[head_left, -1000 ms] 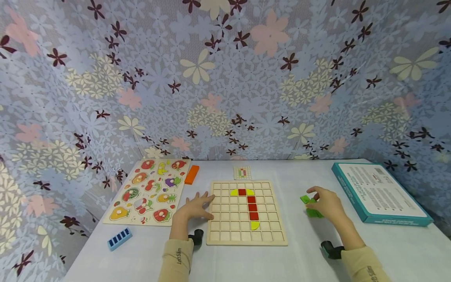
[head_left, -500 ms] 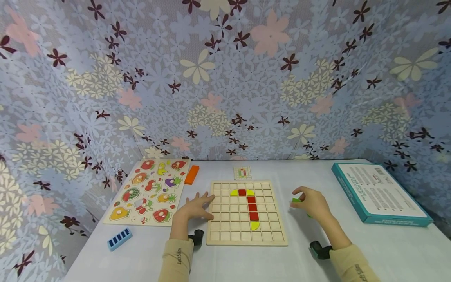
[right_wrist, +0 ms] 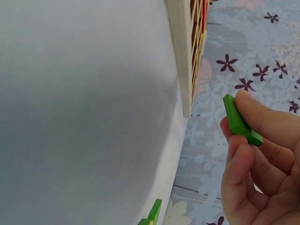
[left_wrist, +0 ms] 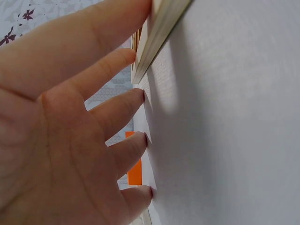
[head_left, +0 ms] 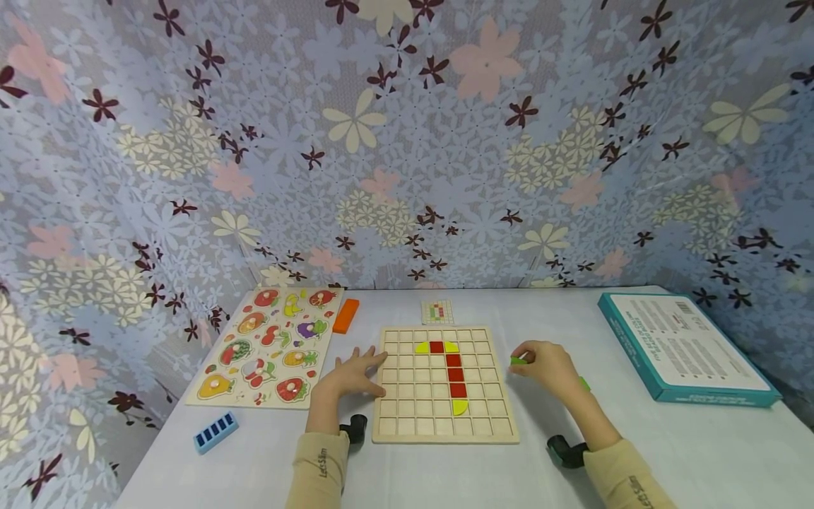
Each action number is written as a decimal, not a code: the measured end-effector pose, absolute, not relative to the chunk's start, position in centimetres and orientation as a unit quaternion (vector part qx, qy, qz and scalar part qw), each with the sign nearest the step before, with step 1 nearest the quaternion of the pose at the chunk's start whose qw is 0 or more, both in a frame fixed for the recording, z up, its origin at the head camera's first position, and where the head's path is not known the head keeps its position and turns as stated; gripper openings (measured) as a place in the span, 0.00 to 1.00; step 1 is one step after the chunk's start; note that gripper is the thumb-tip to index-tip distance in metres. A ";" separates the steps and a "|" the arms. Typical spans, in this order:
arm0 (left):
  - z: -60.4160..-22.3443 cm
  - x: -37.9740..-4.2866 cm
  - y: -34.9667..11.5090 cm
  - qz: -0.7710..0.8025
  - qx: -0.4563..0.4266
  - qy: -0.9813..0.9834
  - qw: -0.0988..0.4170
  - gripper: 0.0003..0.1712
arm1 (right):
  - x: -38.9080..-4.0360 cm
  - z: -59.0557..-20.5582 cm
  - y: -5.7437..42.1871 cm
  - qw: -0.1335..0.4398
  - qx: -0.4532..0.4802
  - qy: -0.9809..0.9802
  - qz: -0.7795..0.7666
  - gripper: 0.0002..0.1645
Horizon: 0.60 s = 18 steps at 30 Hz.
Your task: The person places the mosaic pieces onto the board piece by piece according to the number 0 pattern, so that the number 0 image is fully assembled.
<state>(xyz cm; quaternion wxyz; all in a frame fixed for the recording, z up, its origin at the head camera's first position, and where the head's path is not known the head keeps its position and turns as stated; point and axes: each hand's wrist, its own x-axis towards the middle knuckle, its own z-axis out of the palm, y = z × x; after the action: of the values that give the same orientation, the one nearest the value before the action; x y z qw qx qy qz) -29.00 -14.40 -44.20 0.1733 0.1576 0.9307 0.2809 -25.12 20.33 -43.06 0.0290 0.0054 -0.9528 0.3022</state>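
A wooden grid board lies mid-table, with several red square tiles and yellow rounded tiles set in its cells. My left hand rests at the board's left edge, fingers spread; thumb and index finger touch the rim in the left wrist view. Just off the board's right edge, my right hand pinches a green tile between thumb and fingers, raised above the table. Other green tiles lie on the table, mostly hidden behind the right hand in the head view.
A small pattern card lies behind the board. To the left are a fruit puzzle board, an orange block and a blue slotted block. A teal-edged box stands at the right.
My right hand has picked a green tile from the group on the right and carried it left to near the board's edge. My left hand stays in place.
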 end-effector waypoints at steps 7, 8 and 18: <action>-44.2 -28.9 -14.4 0.281 0.158 0.931 0.173 0.43 | -24.9 -42.7 19.3 0.012 0.013 -0.946 0.322 0.13; -44.2 -28.9 -14.4 0.281 0.157 0.931 0.173 0.42 | -24.8 -42.7 19.1 0.011 0.015 -0.946 0.324 0.13; -44.1 -28.9 -14.4 0.282 0.159 0.931 0.172 0.42 | -25.2 -43.3 17.8 -0.025 0.043 -0.925 0.377 0.11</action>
<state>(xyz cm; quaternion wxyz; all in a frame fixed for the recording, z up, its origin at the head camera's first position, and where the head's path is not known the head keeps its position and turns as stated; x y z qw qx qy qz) -28.93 -14.38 -44.13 0.1718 0.1587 0.9306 0.2816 -25.22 17.79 -43.30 -0.0249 0.0430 -0.9249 0.3768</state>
